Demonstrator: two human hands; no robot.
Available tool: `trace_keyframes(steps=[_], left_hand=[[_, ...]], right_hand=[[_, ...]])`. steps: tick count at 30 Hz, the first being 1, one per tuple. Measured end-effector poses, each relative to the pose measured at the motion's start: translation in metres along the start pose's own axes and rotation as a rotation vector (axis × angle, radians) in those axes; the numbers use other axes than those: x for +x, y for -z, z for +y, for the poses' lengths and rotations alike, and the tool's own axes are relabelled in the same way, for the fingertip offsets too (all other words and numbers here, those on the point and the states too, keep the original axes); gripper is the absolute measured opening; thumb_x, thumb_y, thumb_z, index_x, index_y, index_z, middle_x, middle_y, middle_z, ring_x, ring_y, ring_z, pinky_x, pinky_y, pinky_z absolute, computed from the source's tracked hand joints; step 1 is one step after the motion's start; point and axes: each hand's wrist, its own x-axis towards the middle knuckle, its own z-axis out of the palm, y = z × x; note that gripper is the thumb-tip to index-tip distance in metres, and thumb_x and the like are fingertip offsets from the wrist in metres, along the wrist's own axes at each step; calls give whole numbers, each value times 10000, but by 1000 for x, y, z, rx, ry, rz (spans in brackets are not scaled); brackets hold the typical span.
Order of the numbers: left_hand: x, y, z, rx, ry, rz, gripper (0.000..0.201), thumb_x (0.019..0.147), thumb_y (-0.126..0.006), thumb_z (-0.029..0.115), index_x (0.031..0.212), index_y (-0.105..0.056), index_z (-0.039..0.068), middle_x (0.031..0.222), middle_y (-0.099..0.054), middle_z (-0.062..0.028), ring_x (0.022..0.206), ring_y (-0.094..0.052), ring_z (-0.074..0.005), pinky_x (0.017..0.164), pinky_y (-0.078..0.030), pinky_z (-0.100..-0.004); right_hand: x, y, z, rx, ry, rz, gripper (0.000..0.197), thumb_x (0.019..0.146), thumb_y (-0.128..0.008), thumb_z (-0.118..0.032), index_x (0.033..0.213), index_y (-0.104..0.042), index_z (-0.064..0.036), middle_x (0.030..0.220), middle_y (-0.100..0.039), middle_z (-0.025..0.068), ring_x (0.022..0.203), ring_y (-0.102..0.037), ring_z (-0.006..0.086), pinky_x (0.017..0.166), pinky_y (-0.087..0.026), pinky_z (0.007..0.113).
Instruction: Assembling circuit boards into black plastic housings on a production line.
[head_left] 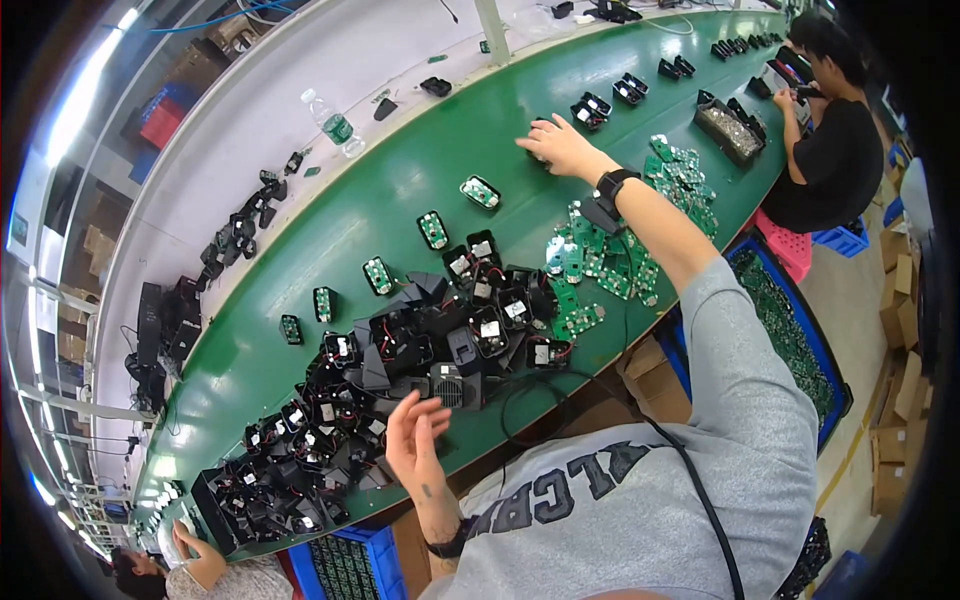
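My right hand [562,148] reaches far across the green table, its fingers curled over a black plastic housing that they mostly hide. My left hand [416,440] hangs at the near edge with its fingers apart and nothing in it, beside a heap of black plastic housings [430,320] with red wires and white parts. Several housings fitted with green circuit boards stand in a spaced row left of my right hand, the nearest being one housing [481,192]. Loose green circuit boards [600,260] lie piled below my right forearm.
A water bottle [333,124] stands at the table's far side. Black cable [560,378] loops over the near edge. More housings [590,110] continue the row rightward, near a bin of small parts [730,130]. One person [830,120] works at the right, another [190,560] at lower left.
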Motion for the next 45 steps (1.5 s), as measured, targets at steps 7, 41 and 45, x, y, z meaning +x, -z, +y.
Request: trace_keyframes(steps=[7, 41, 45], left_hand=[[48, -58, 12, -491, 170, -415, 772, 976, -496, 269, 1517, 41, 151, 1404, -364, -256, 1207, -519, -361, 839, -552, -443], [35, -92, -6, -346, 166, -327, 512, 928, -571, 99, 1378, -331, 57, 1273, -544, -190, 1014, -650, -262, 773, -559, -303], [37, -101, 7, -276, 123, -311, 555, 873, -609, -19, 1373, -371, 6, 1298, -533, -176, 1102, -616, -267, 915, -496, -312]], right_hand=[[-78, 177, -182, 939, 293, 8, 580, 645, -766, -199, 1159, -523, -86, 992, -626, 150, 954, -614, 340, 800, -500, 427], [-221, 87, -168, 823, -297, 194, 353, 754, -748, -109, 1090, -652, -51, 998, -657, 76, 934, -604, 244, 821, -485, 352], [-213, 107, -192, 1989, -702, 12, 333, 847, -682, -106, 1139, -622, 43, 1075, -671, 85, 948, -632, 143, 868, -494, 295]])
